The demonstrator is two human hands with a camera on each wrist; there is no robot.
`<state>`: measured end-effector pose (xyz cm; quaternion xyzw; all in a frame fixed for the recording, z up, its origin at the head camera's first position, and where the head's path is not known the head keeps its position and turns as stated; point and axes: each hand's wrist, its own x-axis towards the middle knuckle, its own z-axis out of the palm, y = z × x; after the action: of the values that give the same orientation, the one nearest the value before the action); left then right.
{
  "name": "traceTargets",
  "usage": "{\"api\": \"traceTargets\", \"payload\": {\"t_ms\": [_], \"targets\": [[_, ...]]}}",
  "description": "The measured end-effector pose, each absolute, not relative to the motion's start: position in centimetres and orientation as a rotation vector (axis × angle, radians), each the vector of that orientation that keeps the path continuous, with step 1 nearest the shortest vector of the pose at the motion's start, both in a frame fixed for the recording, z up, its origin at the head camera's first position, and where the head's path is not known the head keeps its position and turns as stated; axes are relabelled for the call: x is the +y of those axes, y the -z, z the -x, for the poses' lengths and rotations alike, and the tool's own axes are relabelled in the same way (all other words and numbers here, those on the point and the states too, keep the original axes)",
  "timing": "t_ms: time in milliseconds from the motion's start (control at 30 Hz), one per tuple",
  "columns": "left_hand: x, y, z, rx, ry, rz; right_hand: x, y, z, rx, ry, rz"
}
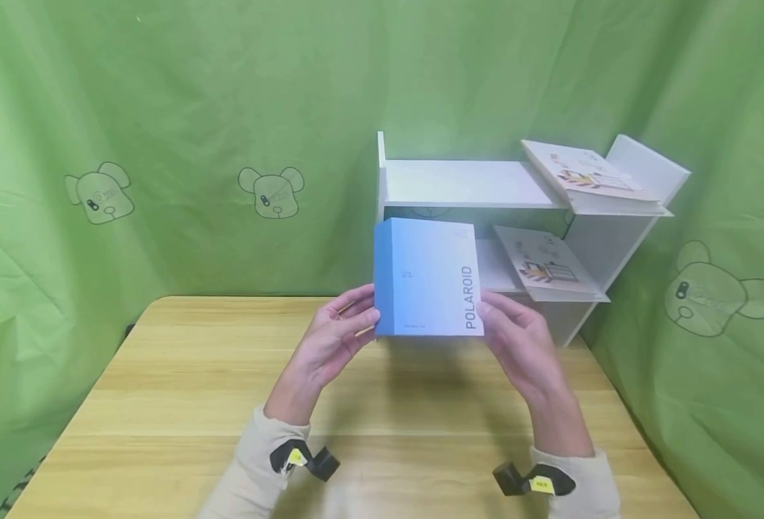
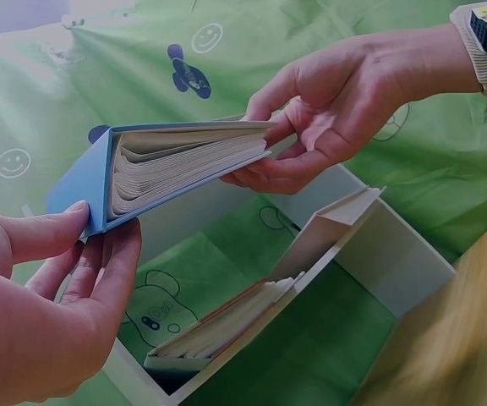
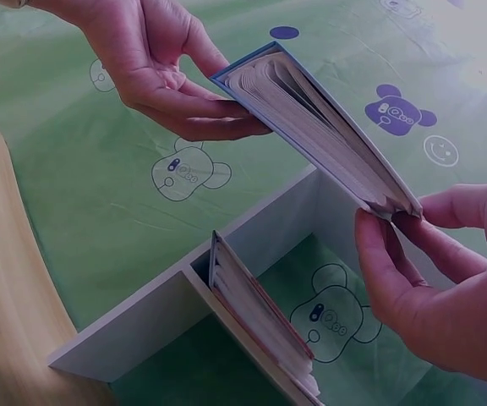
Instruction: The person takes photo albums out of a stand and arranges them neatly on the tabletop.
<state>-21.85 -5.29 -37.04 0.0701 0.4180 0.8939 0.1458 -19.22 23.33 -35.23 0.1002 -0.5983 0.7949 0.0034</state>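
Observation:
A blue-to-white photo album (image 1: 427, 277) with "POLAROID" printed on its cover is held up above the table, in front of the shelf. My left hand (image 1: 336, 335) pinches its blue spine side, thumb on one face and fingers beneath. At the opposite edge, my right hand (image 1: 521, 342) grips the covers between thumb and fingers. Both wrist views show the album from its end, with thick page edges (image 2: 184, 165) between two hard covers. In the right wrist view my right hand (image 3: 438, 279) holds the covers' free edges.
A white two-tier shelf (image 1: 466, 184) stands at the table's back right. One pale illustrated album (image 1: 583, 169) lies tilted on its top tier, another (image 1: 547, 263) on the lower tier. Green curtain (image 1: 194, 108) surrounds the wooden table (image 1: 181, 389).

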Motion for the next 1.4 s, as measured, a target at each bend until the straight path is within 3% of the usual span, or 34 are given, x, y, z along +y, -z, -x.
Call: {"api": "traceTargets", "payload": {"t_ms": [1400], "targets": [[-7.4, 40.3, 21.0, 1.239, -2.566, -0.23, 21.7, 38.2, 18.9, -1.947, -2.452, -0.285]]}}
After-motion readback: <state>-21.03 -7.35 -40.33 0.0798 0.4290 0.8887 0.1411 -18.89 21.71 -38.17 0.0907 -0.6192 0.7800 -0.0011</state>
